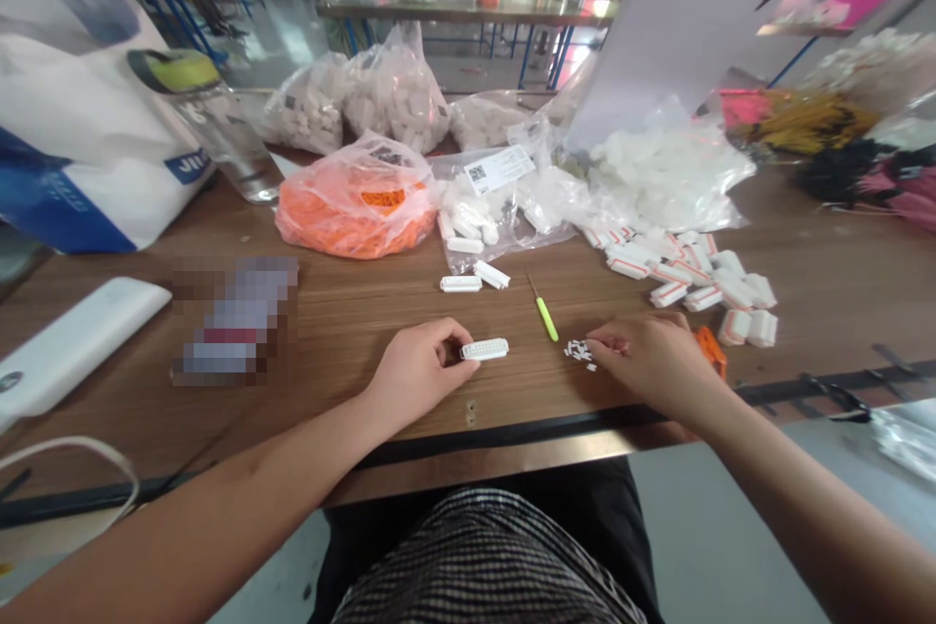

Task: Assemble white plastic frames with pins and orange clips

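The left hand [416,370] pinches a white connector [484,349] on the tabletop [343,307]; the right hand [658,363] curls beside small white pieces [578,355], any pinch unclear.

Left hand [416,372] holds connector [485,349] — right hand [658,364] by pieces [579,355].

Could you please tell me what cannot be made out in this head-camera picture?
Head view:
Pixelated object: blurred, unidentifiable.
Small white pieces: too small to show their shape.
Orange item: right hand hides part.
White connector housing: left hand hides one end.
Bag label: print too small.
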{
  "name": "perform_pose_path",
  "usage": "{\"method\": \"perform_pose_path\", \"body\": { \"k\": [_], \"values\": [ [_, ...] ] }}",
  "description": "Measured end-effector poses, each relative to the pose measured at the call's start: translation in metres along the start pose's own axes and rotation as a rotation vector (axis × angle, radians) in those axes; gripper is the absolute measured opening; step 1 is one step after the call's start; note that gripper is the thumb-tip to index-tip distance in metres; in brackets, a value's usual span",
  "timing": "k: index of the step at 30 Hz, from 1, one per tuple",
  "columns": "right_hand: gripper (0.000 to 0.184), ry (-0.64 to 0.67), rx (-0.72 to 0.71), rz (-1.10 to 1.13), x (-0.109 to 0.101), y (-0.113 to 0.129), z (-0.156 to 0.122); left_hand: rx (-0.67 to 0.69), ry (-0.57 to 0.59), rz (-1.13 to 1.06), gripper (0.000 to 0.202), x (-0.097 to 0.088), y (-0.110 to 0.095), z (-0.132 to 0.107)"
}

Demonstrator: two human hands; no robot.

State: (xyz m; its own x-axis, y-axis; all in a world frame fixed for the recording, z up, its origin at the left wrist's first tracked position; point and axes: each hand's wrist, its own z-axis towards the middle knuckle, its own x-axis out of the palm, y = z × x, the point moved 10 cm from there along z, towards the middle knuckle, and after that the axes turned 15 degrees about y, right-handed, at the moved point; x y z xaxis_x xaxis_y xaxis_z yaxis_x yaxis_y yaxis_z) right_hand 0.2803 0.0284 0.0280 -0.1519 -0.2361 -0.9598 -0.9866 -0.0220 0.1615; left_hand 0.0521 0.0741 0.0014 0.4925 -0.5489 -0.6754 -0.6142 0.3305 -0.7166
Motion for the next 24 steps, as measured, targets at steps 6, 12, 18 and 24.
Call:
{"method": "perform_pose_path", "body": {
  "k": [6, 12, 18, 24],
  "values": [
    [0.027, 0.008, -0.062, -0.009, 0.000, 0.000, 0.005, -0.014, 0.009, 0.003, 0.011, 0.000, 0.001, 0.001],
    [0.027, -0.011, -0.113, -0.041, -0.002, 0.004, 0.012, -0.024, 0.013, 0.004, 0.010, 0.000, 0.000, 0.000],
    [0.026, 0.011, -0.104, -0.006, -0.003, -0.001, 0.012, -0.035, 0.015, 0.000, 0.011, 0.001, 0.001, 0.001],
    [0.026, -0.003, -0.081, 0.008, -0.003, -0.005, 0.014, -0.002, 0.009, 0.005, 0.010, 0.000, -0.001, 0.000]
  ]
}}
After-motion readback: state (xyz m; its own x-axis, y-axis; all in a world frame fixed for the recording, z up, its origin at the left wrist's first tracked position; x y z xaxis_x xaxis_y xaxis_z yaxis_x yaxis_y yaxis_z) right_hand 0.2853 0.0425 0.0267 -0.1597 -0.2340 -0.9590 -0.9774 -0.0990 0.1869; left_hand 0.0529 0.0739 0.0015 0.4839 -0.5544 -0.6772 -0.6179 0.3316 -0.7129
